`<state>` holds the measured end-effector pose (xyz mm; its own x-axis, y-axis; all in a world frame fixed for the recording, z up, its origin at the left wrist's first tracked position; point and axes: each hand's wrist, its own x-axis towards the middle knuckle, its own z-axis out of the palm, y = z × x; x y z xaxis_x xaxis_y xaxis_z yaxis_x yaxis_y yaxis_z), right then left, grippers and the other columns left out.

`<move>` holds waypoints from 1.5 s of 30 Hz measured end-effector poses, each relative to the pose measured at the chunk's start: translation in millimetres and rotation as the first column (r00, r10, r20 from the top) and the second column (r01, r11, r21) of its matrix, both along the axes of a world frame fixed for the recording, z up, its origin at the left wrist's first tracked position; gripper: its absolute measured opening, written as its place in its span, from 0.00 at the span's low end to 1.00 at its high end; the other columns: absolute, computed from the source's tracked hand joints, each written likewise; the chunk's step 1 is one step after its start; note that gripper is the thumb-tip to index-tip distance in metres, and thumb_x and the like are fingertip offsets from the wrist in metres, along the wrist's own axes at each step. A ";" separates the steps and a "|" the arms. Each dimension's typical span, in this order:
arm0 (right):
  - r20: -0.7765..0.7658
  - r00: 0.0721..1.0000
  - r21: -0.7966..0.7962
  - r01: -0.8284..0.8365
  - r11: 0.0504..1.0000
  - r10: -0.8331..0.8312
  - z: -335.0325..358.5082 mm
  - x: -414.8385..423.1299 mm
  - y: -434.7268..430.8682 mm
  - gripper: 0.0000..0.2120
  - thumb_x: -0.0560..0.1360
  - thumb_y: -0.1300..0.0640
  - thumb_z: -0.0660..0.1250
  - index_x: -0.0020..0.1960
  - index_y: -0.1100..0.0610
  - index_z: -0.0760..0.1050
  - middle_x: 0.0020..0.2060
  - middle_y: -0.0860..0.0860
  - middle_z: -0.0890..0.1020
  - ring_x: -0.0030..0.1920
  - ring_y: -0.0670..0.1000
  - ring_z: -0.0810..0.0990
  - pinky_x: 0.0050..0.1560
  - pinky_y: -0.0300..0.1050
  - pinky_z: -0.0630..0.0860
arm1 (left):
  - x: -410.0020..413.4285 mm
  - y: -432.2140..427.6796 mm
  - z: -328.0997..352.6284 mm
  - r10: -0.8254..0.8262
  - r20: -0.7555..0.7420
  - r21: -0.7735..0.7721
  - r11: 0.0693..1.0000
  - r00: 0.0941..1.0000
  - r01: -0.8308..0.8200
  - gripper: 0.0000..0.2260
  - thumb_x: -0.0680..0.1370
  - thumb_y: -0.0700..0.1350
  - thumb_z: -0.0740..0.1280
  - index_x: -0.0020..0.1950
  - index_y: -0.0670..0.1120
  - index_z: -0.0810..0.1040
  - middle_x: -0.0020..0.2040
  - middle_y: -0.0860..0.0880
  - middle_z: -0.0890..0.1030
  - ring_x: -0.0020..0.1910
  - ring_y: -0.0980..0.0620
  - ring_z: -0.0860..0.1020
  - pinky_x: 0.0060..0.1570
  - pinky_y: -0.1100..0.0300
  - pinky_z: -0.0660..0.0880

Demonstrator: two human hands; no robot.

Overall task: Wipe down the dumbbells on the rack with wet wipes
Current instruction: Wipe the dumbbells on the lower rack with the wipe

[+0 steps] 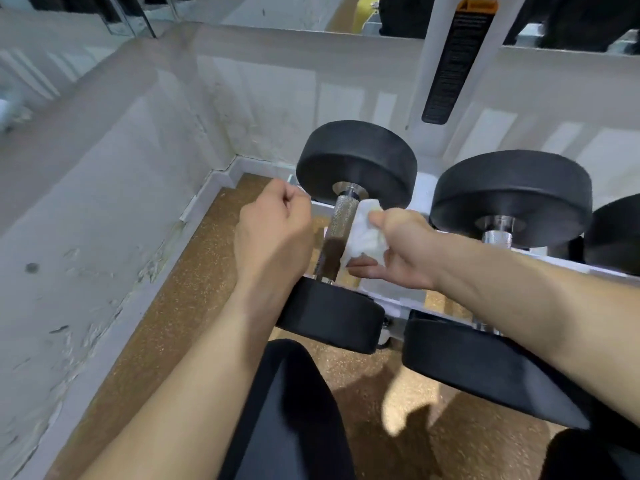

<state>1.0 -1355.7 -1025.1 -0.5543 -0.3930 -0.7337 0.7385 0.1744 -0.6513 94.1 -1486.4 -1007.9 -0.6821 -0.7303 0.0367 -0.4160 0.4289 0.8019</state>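
Rack rails point(388, 292) are carrying black dumbbells point(512, 192) side by side, and we are working at the leftmost dumbbell point(356, 161). Our left grip point(273, 230) is hovering, curled into an empty fist, just left of its knurled handle point(341, 220), while our right grip point(398, 247) is pinching a white wet wipe point(367, 233) against that handle.
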 end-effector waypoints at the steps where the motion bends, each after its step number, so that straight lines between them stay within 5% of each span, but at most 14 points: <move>1: 0.022 0.999 -0.045 0.050 0.998 -0.049 -3.4 3.1 -11.5 0.16 0.85 0.55 0.54 0.69 0.60 0.69 0.59 0.66 0.80 0.51 0.63 0.82 0.51 0.66 0.81 | -0.5 0.2 -0.7 0.012 0.018 -0.001 1.000 1.000 -0.012 0.10 0.76 0.53 0.56 0.43 0.53 0.76 0.38 0.52 0.83 0.43 0.46 0.81 0.48 0.44 0.79; 4: 0.050 0.972 -0.112 0.235 0.965 -0.231 -8.1 1.2 -35.8 0.17 0.84 0.53 0.53 0.63 0.58 0.76 0.59 0.65 0.82 0.51 0.64 0.84 0.41 0.63 0.83 | -3.2 1.7 1.3 0.053 0.053 -0.005 0.999 0.997 -0.053 0.10 0.76 0.53 0.56 0.43 0.53 0.75 0.39 0.51 0.83 0.43 0.45 0.80 0.49 0.45 0.78; 6: 0.056 0.930 -0.150 0.366 0.918 -0.362 -7.3 -5.7 -43.4 0.20 0.84 0.55 0.52 0.52 0.60 0.83 0.58 0.66 0.83 0.58 0.68 0.82 0.52 0.71 0.80 | -3.3 1.1 0.8 0.059 0.042 -0.008 0.998 0.997 -0.059 0.11 0.78 0.53 0.55 0.44 0.52 0.75 0.39 0.49 0.83 0.43 0.43 0.80 0.48 0.44 0.78; 8: 0.022 0.907 -0.167 0.418 0.893 -0.420 -11.1 -10.2 -45.6 0.20 0.83 0.58 0.54 0.49 0.62 0.85 0.54 0.64 0.85 0.57 0.67 0.83 0.61 0.67 0.77 | -1.7 1.6 -0.4 0.046 0.015 -0.033 0.998 0.999 -0.046 0.11 0.79 0.51 0.55 0.44 0.50 0.76 0.38 0.48 0.82 0.41 0.42 0.79 0.46 0.44 0.78; 11: -0.064 0.957 -0.134 0.273 0.953 -0.283 -16.4 4.1 -34.2 0.13 0.83 0.59 0.56 0.58 0.61 0.79 0.44 0.60 0.84 0.40 0.59 0.82 0.53 0.55 0.79 | 0.7 2.7 -1.4 0.030 -0.009 -0.082 0.996 1.000 -0.031 0.11 0.79 0.50 0.55 0.44 0.50 0.75 0.37 0.49 0.81 0.39 0.44 0.79 0.43 0.44 0.78; 14: -0.004 1.000 -0.123 0.010 0.992 -0.011 -25.0 17.3 -20.9 0.16 0.84 0.57 0.56 0.68 0.64 0.72 0.60 0.68 0.81 0.44 0.61 0.83 0.61 0.60 0.75 | 0.4 3.3 -0.9 0.030 -0.004 -0.066 0.997 1.000 -0.031 0.10 0.80 0.50 0.56 0.43 0.51 0.74 0.37 0.50 0.81 0.40 0.46 0.79 0.44 0.45 0.78; 16: 0.035 0.996 -0.122 -0.073 0.990 0.077 -22.9 17.8 -14.7 0.18 0.85 0.55 0.55 0.69 0.63 0.71 0.59 0.65 0.82 0.46 0.62 0.85 0.66 0.63 0.75 | 0.1 3.5 -0.8 0.038 -0.005 -0.057 0.998 0.999 -0.038 0.10 0.80 0.50 0.56 0.43 0.51 0.74 0.37 0.50 0.82 0.41 0.46 0.79 0.45 0.45 0.78; 20: 0.070 0.996 -0.199 -0.044 0.979 0.059 -14.5 7.1 -10.1 0.19 0.86 0.51 0.50 0.62 0.60 0.75 0.50 0.62 0.86 0.46 0.61 0.87 0.55 0.59 0.81 | 0.2 2.7 -2.5 0.047 -0.015 -0.043 0.998 0.999 -0.047 0.10 0.80 0.50 0.56 0.43 0.51 0.75 0.37 0.51 0.82 0.42 0.47 0.79 0.46 0.45 0.78; 24: 0.050 0.990 -0.253 0.143 0.957 -0.135 -3.5 -9.8 -10.5 0.16 0.86 0.52 0.55 0.62 0.60 0.76 0.49 0.61 0.87 0.48 0.61 0.87 0.61 0.58 0.78 | -0.4 2.9 -2.1 0.052 -0.027 -0.015 0.998 0.998 -0.053 0.10 0.80 0.49 0.56 0.43 0.51 0.76 0.36 0.50 0.82 0.42 0.46 0.80 0.46 0.45 0.79; 28: 0.009 0.998 -0.279 -0.057 0.958 0.062 -18.6 -5.3 -2.6 0.15 0.86 0.53 0.53 0.63 0.56 0.75 0.56 0.58 0.85 0.52 0.57 0.86 0.66 0.58 0.75 | -1.2 4.3 1.9 0.063 0.000 0.006 0.998 0.998 -0.063 0.11 0.81 0.49 0.56 0.44 0.52 0.76 0.37 0.51 0.82 0.42 0.48 0.80 0.47 0.45 0.79; 30: 0.066 0.973 -0.277 -0.195 0.941 0.221 -25.6 4.9 2.9 0.17 0.86 0.51 0.53 0.62 0.58 0.77 0.56 0.58 0.85 0.51 0.57 0.85 0.61 0.57 0.78 | -1.6 4.7 3.3 0.062 0.021 0.012 0.998 0.998 -0.063 0.11 0.80 0.50 0.55 0.44 0.53 0.76 0.38 0.51 0.82 0.43 0.48 0.80 0.47 0.45 0.79; 34: 0.138 0.958 -0.233 -0.216 0.948 0.252 -23.2 13.1 6.7 0.19 0.86 0.54 0.51 0.53 0.59 0.79 0.43 0.55 0.87 0.38 0.52 0.87 0.38 0.46 0.84 | -2.4 4.0 3.3 0.071 0.041 0.048 0.996 0.997 -0.073 0.10 0.77 0.50 0.55 0.42 0.53 0.75 0.38 0.50 0.83 0.44 0.45 0.81 0.49 0.44 0.79; 40: -0.054 0.998 -0.211 -0.029 0.977 0.018 -6.6 -12.9 4.5 0.18 0.85 0.50 0.57 0.69 0.59 0.74 0.56 0.57 0.86 0.54 0.56 0.86 0.68 0.57 0.76 | -0.8 4.6 6.2 0.075 0.049 0.066 0.995 0.996 -0.078 0.10 0.78 0.50 0.56 0.41 0.53 0.75 0.37 0.52 0.82 0.43 0.47 0.81 0.49 0.44 0.79; 45: -0.250 0.896 -0.027 -0.386 0.922 0.368 -3.6 11.9 35.4 0.22 0.84 0.50 0.61 0.68 0.67 0.74 0.60 0.65 0.81 0.59 0.63 0.81 0.71 0.55 0.71 | -2.4 4.3 5.0 0.065 0.040 0.071 0.995 0.997 -0.068 0.10 0.77 0.51 0.56 0.42 0.53 0.75 0.37 0.51 0.82 0.43 0.46 0.81 0.49 0.44 0.80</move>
